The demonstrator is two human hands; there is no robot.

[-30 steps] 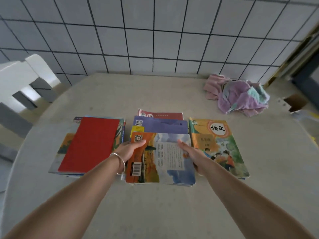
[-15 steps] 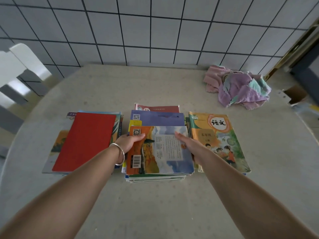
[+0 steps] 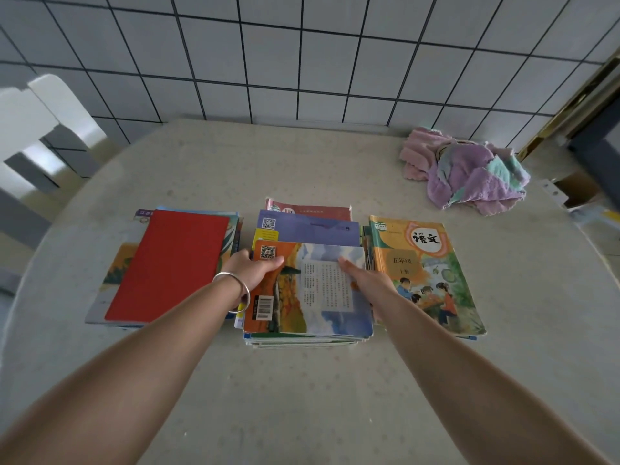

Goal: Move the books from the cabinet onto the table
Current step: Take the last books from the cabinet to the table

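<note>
Holding top book (image 3: 322,290) of middle stack w/ both hands. Left hand (image 3: 250,271) curled round its left edge, thumb on cover by QR code; bracelet (image 3: 235,292) on wrist. Right hand (image 3: 364,283) flat on cover's right side, fingers straight, not gripping. Red book (image 3: 167,263) tops stack just left of left hand; textbook w/ kids on cover (image 3: 426,273) just right of right hand. All 3 stacks on surface (image 3: 302,397). Crumpled cloth (image 3: 469,172) far side, beyond right hand.
</note>
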